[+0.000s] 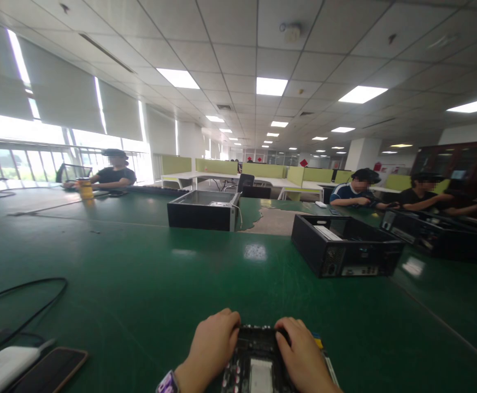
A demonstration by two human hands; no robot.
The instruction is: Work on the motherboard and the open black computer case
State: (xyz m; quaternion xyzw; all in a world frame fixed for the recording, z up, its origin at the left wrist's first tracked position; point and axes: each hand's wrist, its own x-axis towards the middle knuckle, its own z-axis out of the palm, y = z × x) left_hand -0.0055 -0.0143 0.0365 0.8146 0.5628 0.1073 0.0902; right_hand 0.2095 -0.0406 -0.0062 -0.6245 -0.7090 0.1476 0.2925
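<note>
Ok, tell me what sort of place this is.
Likely an open-plan office turned electronics workshop: long green tables, opened computer cases, partitioned desks behind. The left hand and right hand grip a circuit board.

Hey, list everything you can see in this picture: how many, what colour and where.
motherboard: one, black, bottom centre on the table
computer cases: three, black, open, across the table's middle and right
table: one, green top, fills the foreground
phone: one, dark, bottom left
power bank: one, white, beside the phone
cable: one, black, looping at left
people: three, seated at the far side
left hand: one, fingers curled over the motherboard's left part
right hand: one, fingers curled over its right part
</note>
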